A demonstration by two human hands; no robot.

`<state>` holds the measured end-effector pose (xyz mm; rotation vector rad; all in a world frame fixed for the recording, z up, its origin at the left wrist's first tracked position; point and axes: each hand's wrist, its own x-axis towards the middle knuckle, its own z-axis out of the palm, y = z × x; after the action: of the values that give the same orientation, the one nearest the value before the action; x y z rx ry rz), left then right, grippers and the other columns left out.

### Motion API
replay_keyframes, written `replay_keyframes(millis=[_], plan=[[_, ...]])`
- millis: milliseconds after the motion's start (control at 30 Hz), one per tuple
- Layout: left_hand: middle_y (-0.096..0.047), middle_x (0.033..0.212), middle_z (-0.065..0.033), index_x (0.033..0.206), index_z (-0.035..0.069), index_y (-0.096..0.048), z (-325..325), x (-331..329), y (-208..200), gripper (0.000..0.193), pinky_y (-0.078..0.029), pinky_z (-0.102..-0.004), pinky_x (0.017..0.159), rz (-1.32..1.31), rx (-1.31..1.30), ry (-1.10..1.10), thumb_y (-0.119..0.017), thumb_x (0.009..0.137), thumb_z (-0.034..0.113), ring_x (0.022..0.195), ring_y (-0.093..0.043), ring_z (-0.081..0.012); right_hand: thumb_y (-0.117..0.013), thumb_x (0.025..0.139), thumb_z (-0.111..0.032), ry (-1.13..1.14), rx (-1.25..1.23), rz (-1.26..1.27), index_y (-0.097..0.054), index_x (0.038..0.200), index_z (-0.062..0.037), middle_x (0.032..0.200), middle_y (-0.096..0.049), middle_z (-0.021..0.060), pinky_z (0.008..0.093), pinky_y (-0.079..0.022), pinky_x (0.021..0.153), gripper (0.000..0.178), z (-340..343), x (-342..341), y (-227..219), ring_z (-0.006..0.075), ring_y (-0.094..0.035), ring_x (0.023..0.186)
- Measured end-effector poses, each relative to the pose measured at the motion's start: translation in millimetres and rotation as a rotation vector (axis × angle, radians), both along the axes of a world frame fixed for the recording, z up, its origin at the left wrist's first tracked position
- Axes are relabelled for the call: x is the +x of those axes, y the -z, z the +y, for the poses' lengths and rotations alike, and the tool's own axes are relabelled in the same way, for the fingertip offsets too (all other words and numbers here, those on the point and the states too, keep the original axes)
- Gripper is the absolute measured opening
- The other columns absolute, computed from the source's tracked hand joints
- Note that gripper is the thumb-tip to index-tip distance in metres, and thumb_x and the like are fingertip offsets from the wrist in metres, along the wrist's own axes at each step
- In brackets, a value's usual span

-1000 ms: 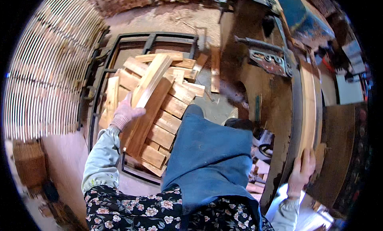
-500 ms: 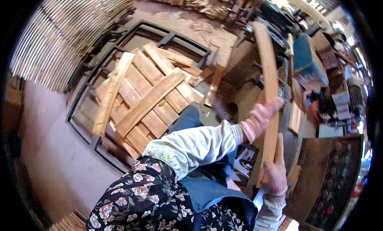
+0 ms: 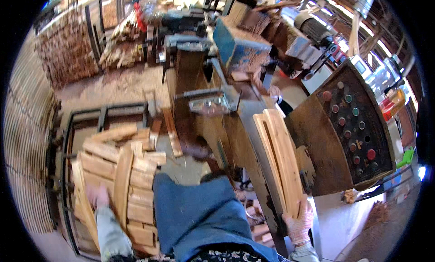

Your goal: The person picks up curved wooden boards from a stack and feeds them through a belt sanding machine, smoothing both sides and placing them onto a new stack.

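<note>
My right hand [image 3: 299,221], in a pale knitted glove, grips the near ends of two wooden boards [image 3: 290,160]. They lie side by side along the metal machine bed [image 3: 256,146], with a narrow dark gap between them. My left hand [image 3: 98,196], smeared by motion, is down at the stack of short planks [image 3: 138,194] on my left. It lies between a long board [image 3: 81,185] at the stack's outer side and another crosswise board [image 3: 122,180]. Whether its fingers grip anything is not clear.
A black metal frame [image 3: 65,171] surrounds the stack. To my right stands a control box [image 3: 333,139] with several coloured buttons. Ahead are a clamp-like metal block [image 3: 210,104] and a worn blue box [image 3: 242,49]. Tall timber stacks [image 3: 68,53] stand at the far left.
My view has turned to the right. My left hand has let go of the board over the machine and moved left to the plank stack. That board now rests on the machine bed.
</note>
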<state>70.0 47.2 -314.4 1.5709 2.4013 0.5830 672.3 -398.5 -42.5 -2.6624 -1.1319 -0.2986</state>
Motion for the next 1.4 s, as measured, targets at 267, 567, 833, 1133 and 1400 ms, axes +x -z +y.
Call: replay_keyframes(millis=[267, 567, 833, 1133, 1400], plan=[[-0.063, 0.134, -0.0269, 0.142, 0.001, -0.054, -107.6, -94.1, -24.4, 0.093, -0.050, -0.0507, 0.106, 0.209, -0.341, -0.411, -0.089, 0.072, 0.050, 0.127, -0.060, -0.0429, -0.089, 0.069, -0.023, -0.072, 0.526, -0.208, -0.045, 0.156, -0.0062, 0.149, -0.055, 0.0210, 0.0510, -0.039, 0.118, 0.099, 198.7, 84.0, 30.2, 0.0414, -0.050, 0.138], [-0.067, 0.125, -0.0231, 0.149, -0.001, -0.050, -104.4, -52.7, -47.8, 0.099, -0.048, -0.0439, 0.108, 0.085, 0.036, -0.022, -0.089, 0.068, 0.040, 0.119, -0.062, -0.0397, -0.088, 0.067, -0.025, -0.197, 0.304, 0.019, -0.051, 0.150, -0.0065, 0.139, -0.058, 0.0247, 0.0502, -0.045, 0.109, 0.093, 245.5, 66.6, 11.7, 0.0445, -0.055, 0.126], [-0.054, 0.147, -0.0265, 0.159, 0.004, -0.037, -95.8, 69.9, -17.0, 0.114, -0.049, -0.0476, 0.108, 0.422, -0.234, 0.222, -0.085, 0.070, 0.056, 0.133, -0.055, -0.0412, -0.088, 0.062, -0.028, -0.256, 0.124, -0.030, -0.055, 0.146, -0.0101, 0.134, -0.061, 0.0196, 0.0524, -0.047, 0.102, 0.093, 32.7, 13.3, 8.3, 0.0416, -0.057, 0.121], [-0.064, 0.128, -0.0261, 0.154, 0.005, -0.038, -82.3, 65.8, -52.6, 0.112, -0.054, -0.0433, 0.102, 0.058, -0.423, 0.157, -0.097, 0.063, 0.035, 0.121, -0.062, -0.0415, -0.079, 0.075, -0.021, -0.463, 0.191, -0.165, -0.067, 0.118, -0.0074, 0.115, -0.066, 0.0175, 0.0543, -0.049, 0.096, 0.047, 110.5, 53.1, -10.7, 0.0414, -0.062, 0.107], [-0.069, 0.112, -0.0090, 0.145, 0.001, -0.053, -89.8, 162.5, -139.3, 0.059, -0.056, -0.0315, 0.080, -1.161, -0.089, 0.487, -0.073, 0.095, 0.026, 0.094, -0.066, -0.0183, -0.075, 0.086, -0.029, -0.463, 0.308, -0.123, -0.068, 0.126, -0.0073, 0.122, -0.068, 0.0180, 0.0494, -0.050, 0.097, 0.046, 269.3, 97.3, 22.4, 0.0388, -0.062, 0.112]])
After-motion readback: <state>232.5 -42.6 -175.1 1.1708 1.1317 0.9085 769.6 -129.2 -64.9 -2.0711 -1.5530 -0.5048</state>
